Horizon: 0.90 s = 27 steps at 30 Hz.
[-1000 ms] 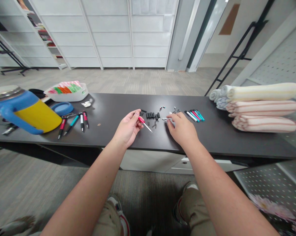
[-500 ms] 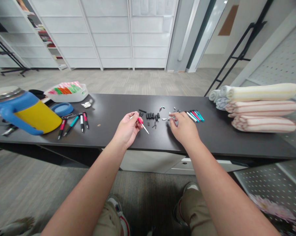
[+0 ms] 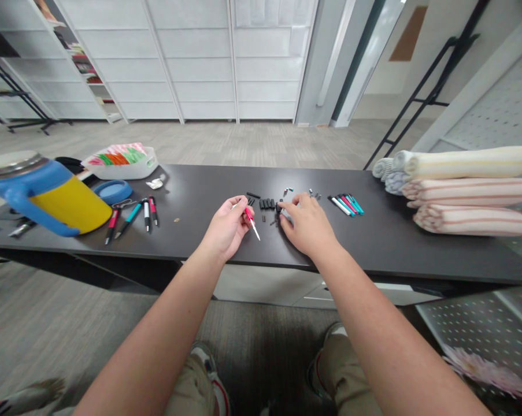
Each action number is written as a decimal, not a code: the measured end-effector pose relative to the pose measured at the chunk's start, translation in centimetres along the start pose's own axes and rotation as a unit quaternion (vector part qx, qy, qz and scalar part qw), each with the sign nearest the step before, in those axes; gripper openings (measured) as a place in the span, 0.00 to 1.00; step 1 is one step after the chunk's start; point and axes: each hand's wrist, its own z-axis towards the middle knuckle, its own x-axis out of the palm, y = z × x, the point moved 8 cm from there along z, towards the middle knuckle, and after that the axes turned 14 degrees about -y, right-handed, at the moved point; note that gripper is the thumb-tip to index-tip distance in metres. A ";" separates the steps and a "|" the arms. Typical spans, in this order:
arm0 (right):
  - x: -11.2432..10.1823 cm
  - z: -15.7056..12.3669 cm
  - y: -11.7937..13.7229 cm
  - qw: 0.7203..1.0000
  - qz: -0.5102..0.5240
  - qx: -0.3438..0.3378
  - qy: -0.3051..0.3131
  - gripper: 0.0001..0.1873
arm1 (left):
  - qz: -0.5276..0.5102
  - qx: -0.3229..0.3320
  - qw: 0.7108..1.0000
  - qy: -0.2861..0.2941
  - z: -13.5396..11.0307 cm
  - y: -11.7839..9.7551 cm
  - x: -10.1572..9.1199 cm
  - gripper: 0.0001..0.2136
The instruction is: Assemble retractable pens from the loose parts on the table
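Note:
My left hand (image 3: 226,226) is closed on a pink and white pen part (image 3: 251,223), held just above the dark table (image 3: 200,190) with its white tip pointing down to the right. My right hand (image 3: 306,224) rests on the table beside it, fingers curled down onto small loose pieces near a row of black pen grips (image 3: 267,203). What the right fingers hold, if anything, is hidden. More small pen parts (image 3: 288,190) lie just beyond the hands.
A group of coloured pens (image 3: 346,204) lies right of my hands, another group (image 3: 133,214) to the left. A yellow and blue jug (image 3: 48,196), a blue lid (image 3: 111,191) and a white tray (image 3: 122,162) stand at far left. Rolled towels (image 3: 464,188) are stacked at right.
My right hand has slid left from the loose parts near the coloured pens to the black grips. The left hand has tilted the pink part more steeply downward.

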 end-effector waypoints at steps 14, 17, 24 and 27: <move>1.9 0.9 9.2 0.995 0.067 -0.068 -0.008 0.21 | -0.069 0.054 0.986 -0.138 1.8 -6.1 -7.5 0.09; 3.3 1.0 9.4 0.997 0.071 -0.028 0.002 0.26 | -0.076 0.048 0.988 -0.128 1.8 -5.7 -7.7 0.10; 3.6 0.9 8.8 0.998 0.064 0.001 0.022 0.21 | -0.066 0.057 0.988 -0.125 1.6 -5.5 -7.2 0.12; 3.1 1.0 9.1 0.998 0.059 -0.010 0.025 0.21 | -0.067 0.057 0.988 -0.124 1.9 -5.3 -7.3 0.12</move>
